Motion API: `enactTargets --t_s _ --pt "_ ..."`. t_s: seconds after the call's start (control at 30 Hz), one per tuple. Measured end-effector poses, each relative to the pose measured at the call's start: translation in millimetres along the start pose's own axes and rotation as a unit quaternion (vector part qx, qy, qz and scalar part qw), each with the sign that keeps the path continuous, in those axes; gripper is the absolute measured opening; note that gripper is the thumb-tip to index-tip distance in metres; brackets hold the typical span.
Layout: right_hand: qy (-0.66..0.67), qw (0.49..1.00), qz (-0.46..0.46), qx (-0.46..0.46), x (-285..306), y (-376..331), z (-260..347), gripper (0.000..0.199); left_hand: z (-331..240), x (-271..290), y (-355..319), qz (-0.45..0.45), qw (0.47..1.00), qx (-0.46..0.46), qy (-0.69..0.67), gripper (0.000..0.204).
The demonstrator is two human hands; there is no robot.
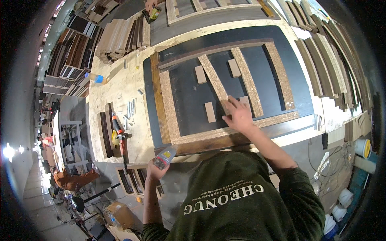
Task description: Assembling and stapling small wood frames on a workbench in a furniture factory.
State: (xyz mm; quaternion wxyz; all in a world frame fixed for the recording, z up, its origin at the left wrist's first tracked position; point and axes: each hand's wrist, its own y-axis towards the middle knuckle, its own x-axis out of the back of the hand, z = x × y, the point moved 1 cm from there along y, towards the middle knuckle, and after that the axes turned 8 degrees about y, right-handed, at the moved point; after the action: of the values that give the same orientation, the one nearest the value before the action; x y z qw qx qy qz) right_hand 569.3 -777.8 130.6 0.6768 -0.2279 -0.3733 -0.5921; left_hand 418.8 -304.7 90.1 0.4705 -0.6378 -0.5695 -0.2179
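Observation:
My left hand (157, 170) is wrapped round a clear plastic squeeze bottle (165, 156), its tapered tip pointing up and right near the panel's front left corner. My right hand (241, 117) grips the near end of a slanted chipboard strip (213, 76), thumb and fingers around it. That strip lies over a dark panel (189, 96), inside a frame of chipboard strips (170, 106). Small pale blocks (210, 112) lie beside it, one partly hidden behind my right hand. Another chipboard strip (247, 82) stands just to the right.
On the bench left of the panel lie a hammer (123, 148), an orange-handled tool (116, 123), metal pieces and dark wood strips (105, 130). A blue-labelled bottle (96, 78) rests farther back. Board stacks (120, 38) flank the bench. Another person's hand (151, 5) holds a tool at the far side.

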Motion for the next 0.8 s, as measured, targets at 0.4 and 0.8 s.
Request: enactTargets --t_s 0.4,0.8 --pt "0.040 0.996 0.078 0.003 -3.9 -24.4 21.2 0.073 24.2 -6.7 6.0 -0.021 0.998 -0.036 -0.045 0.059" --pt "-0.077 0.966 0.218 0.112 13.0 -12.7 -7.6 0.107 -268.4 67.6 41.7 0.134 0.953 -0.240 0.128 0.043"
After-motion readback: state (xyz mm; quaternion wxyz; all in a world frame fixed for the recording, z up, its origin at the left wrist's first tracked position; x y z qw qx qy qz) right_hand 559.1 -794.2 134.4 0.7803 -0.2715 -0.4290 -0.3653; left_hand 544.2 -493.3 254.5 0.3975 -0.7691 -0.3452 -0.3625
